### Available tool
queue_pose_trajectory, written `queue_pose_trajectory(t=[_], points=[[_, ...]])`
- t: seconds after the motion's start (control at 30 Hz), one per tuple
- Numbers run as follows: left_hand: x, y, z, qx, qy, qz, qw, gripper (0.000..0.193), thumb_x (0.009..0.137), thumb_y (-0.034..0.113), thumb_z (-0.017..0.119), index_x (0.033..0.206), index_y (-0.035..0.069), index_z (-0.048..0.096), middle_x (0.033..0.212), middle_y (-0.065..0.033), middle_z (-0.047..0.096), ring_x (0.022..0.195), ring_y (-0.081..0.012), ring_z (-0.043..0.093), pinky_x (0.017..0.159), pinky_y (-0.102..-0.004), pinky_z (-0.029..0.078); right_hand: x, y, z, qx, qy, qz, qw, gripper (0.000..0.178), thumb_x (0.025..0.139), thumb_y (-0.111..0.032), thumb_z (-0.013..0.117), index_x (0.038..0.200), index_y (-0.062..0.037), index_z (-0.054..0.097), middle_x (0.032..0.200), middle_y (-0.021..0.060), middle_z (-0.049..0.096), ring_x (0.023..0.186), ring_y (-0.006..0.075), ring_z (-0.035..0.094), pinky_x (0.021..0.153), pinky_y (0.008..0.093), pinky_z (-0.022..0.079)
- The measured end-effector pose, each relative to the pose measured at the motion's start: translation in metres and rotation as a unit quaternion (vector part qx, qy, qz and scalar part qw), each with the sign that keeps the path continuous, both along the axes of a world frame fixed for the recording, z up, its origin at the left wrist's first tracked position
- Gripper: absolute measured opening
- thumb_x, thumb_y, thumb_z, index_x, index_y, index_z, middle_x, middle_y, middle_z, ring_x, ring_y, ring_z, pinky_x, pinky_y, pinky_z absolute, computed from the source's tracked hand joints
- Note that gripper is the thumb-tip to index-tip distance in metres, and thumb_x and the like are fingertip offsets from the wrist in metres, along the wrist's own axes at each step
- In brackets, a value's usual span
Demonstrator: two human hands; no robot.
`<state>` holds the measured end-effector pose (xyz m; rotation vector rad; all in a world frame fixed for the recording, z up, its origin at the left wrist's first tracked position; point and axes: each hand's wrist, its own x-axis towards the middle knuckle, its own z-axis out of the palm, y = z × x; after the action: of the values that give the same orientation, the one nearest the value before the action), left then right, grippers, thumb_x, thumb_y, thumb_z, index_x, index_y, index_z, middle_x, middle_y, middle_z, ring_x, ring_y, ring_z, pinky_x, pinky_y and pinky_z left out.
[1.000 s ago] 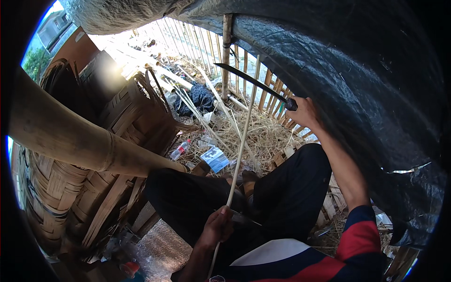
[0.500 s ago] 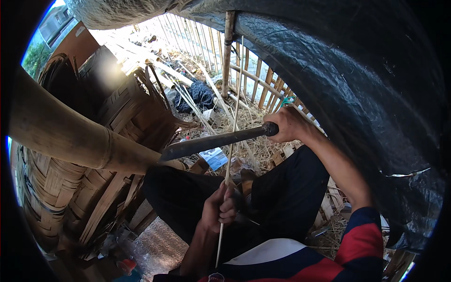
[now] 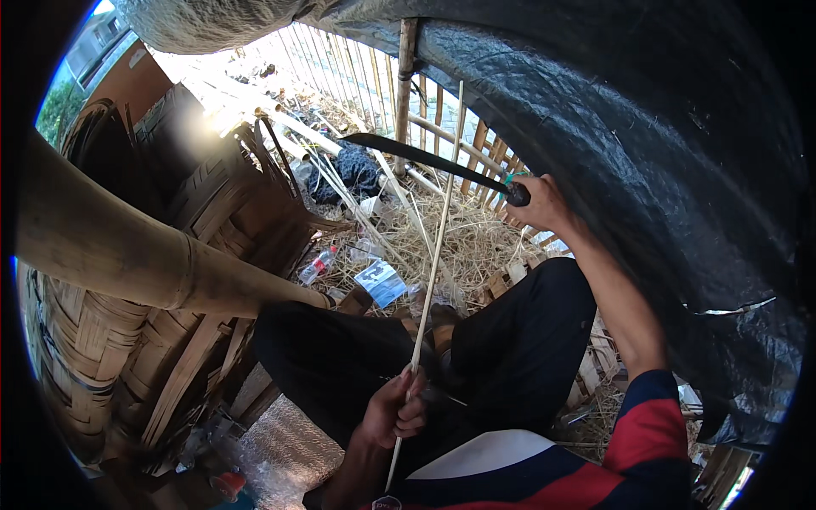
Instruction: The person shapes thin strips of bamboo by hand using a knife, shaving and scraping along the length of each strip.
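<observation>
My left hand [image 3: 395,409] is closed around a long thin bamboo strip [image 3: 434,265] in front of my lap. The strip slants upward and away, its far end near the fence. My right hand [image 3: 541,204] grips the dark handle of a machete [image 3: 432,158], out to the right at arm's length. Its long dark blade points to the left and slightly upward, crossing the upper part of the strip in the picture. Whether blade and strip touch I cannot tell.
A thick bamboo pole [image 3: 127,246] runs along my left, beside woven bamboo baskets [image 3: 89,340]. A black tarp [image 3: 595,127] hangs close on my right. Bamboo shavings [image 3: 493,246], a plastic bottle [image 3: 317,265] and a blue-white packet [image 3: 381,283] litter the ground ahead. Farther off stands a bamboo fence [image 3: 374,81].
My right hand has moved up and away with the machete, and the blade's tip has swung upward. The strip's top now leans farther right. My left hand has stayed closed on it.
</observation>
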<state>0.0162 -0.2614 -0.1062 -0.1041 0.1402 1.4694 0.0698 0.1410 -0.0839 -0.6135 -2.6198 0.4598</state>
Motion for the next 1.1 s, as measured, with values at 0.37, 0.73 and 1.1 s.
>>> queue_pose_trajectory(t=[0.37,0.73,1.1], points=[[-0.017,-0.003,0.008,-0.056,0.106,0.0,0.993,0.03,0.098,0.04,0.037,0.085,0.012,0.036,0.047,0.0045,0.019,0.035,-0.0031,0.015,0.029,-0.019,0.012,-0.01,-0.001,0.004,0.016,-0.055,0.039,0.998,0.015,0.067,-0.023,0.067,0.076,-0.0115,0.065,0.062,0.0133,0.061,0.061,0.0322,0.062,0.058,0.0418,0.048],[0.005,-0.028,-0.005,-0.12,0.063,-0.045,0.99,0.028,0.098,0.036,0.037,0.086,0.011,0.038,0.048,0.0049,0.018,0.036,-0.0032,0.014,0.03,-0.0189,0.013,0.009,0.008,-0.011,-0.011,-0.031,0.01,0.999,0.021,0.063,-0.02,0.068,0.078,-0.0061,0.064,0.064,0.0138,0.062,0.062,0.031,0.062,0.062,0.0428,0.047],[0.006,-0.041,0.012,-0.105,0.103,-0.062,0.987,0.032,0.097,0.041,0.039,0.082,0.013,0.037,0.047,0.005,0.019,0.035,-0.0039,0.016,0.03,-0.0199,0.013,0.014,0.035,-0.006,-0.015,-0.05,-0.059,0.997,0.021,0.064,-0.02,0.068,0.074,-0.0033,0.061,0.06,0.0142,0.058,0.055,0.0287,0.058,0.057,0.0403,0.045]])
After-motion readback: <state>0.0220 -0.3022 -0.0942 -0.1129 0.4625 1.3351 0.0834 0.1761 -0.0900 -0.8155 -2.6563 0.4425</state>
